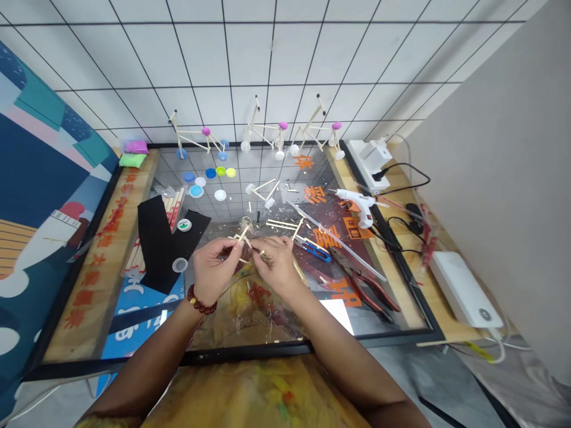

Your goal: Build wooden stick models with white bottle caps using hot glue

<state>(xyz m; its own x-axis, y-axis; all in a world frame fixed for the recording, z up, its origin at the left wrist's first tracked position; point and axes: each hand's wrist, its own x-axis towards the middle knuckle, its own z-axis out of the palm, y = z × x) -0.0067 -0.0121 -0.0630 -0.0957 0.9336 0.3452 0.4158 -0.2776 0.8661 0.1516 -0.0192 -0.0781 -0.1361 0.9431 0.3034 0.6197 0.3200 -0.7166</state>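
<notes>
Over the desk [62,351], small pale wooden sticks [243,234] are being held together near its front edge, in the middle of the view. By the left hand [212,267] a stick is being pinched between thumb and forefinger, while the other end of the small cluster is being gripped by the bent fingers of the right hand [279,264]; how the pieces are joined cannot be told, as they are being partly covered by the fingers. A red beaded bracelet [201,302] is being worn on the left wrist. Taking the hands as the clock's centre, three bicycle-like stick models with pink saddles are standing by the tiled wall: one with blue wheels [206,132] at eleven o'clock, one with white wheels [263,126] at twelve and another [314,126] at one. Nearer, at twelve, a part-built frame [263,193] with white discs is lying, and coloured caps [211,173] are being spread out at eleven. At two o'clock a white glue gun [363,205] is lying, with a power strip [366,169] beyond it. Blue-handled snips [317,251] are resting at three, just beside the right hand, and long-handled pliers [366,284] between three and four. At nine o'clock a packet of sticks [175,208] is being partly covered by black sheets [156,244].
</notes>
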